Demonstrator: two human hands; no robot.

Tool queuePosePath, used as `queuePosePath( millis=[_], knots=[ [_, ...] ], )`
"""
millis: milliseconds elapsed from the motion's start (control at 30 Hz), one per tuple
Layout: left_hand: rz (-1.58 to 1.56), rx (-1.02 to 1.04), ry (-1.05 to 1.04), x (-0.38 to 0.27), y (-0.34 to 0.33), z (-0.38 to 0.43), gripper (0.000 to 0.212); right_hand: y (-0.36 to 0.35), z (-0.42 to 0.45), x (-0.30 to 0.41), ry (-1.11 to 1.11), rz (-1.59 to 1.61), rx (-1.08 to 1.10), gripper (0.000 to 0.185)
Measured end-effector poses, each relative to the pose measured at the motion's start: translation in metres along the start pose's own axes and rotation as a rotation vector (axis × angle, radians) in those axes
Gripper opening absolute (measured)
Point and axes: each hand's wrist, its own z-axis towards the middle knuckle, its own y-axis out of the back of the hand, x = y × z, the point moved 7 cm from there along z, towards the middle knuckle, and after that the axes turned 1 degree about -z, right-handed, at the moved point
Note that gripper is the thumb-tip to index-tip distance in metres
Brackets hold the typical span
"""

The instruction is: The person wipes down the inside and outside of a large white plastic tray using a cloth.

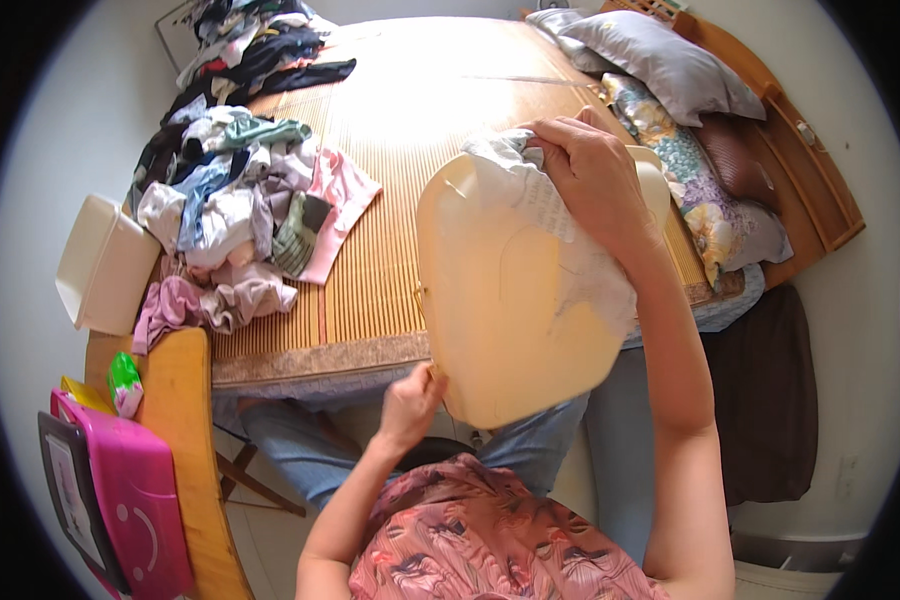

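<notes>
A cream, translucent plastic bin [495,330] is held up tilted in front of me, over my lap and the bed's near edge. With closed fingers, my left hand [412,405] grips the bin's lower left edge. At the top of the bin, my right hand [589,169] pinches a whitish cloth [544,199] that bears printed writing. The cloth runs down along the bin's right side, where it looks blurred. Whether its lower part is inside the bin or over it, I cannot tell. My right hand hides part of the bin's upper right.
A heap of mixed clothes [232,195] lies on the bamboo mat [367,277] at left. Dark clothes [262,52] are piled behind it. A white plastic bin [105,262], a wooden table [187,420] and a pink box [131,480] stand left. Pillows [660,64] line the right.
</notes>
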Motion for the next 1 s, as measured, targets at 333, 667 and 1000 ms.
queuePosePath(
  millis=[333,667,1000],
  knots=[
    [-0.231,-0.482,-0.261,-0.071,0.072,0.117,0.042,-0.026,-0.007,0.006,0.029,-0.087,-0.178,0.015],
    [-0.708,-0.463,0.009,-0.006,0.059,0.188,0.05,-0.127,-0.132,0.042,0.211,0.117,-0.149,0.048],
    [-0.148,-0.509,0.253,0.106,0.053,0.189,0.064,-0.111,-0.184,-0.017,-0.033,-0.035,0.037,0.031]
  ],
)
